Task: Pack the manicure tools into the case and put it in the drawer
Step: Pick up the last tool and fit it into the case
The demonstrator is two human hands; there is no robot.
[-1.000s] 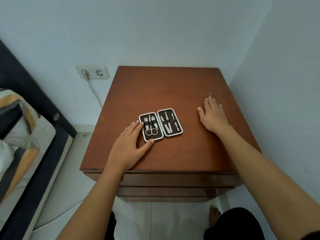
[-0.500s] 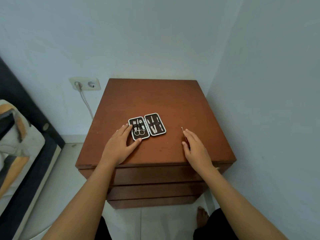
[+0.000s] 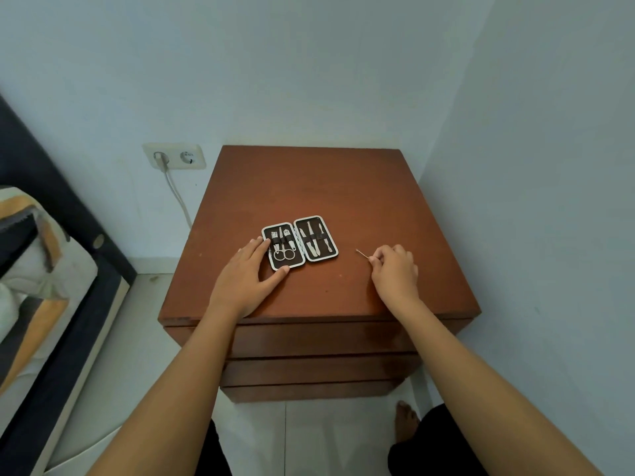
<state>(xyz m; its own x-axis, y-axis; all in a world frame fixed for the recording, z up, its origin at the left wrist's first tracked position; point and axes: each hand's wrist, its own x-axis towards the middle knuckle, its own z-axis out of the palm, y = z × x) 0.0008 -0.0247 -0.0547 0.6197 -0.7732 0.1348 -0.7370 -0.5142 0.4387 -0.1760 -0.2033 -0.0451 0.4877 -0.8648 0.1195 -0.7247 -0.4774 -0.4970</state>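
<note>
An open black manicure case (image 3: 299, 242) with a white rim lies flat on the brown wooden nightstand (image 3: 343, 197). Scissors, clippers and several thin metal tools sit under its straps. My left hand (image 3: 245, 280) rests flat on the top, fingertips and thumb touching the case's left half. To the right of the case, my right hand (image 3: 395, 269) pinches a thin metal tool (image 3: 361, 253) between thumb and fingers, its tip pointing toward the case. Closed drawer fronts (image 3: 319, 341) show below the top.
Walls close in behind and to the right of the nightstand. A wall socket (image 3: 174, 156) with a plugged cable is at the left. A dark bed frame with bedding (image 3: 41, 269) stands at the far left. My bare foot (image 3: 406, 420) is on the tiled floor.
My right hand slid the thin tool from the far right of the top toward the front, then closed its fingers on it. The left hand stays at the case.
</note>
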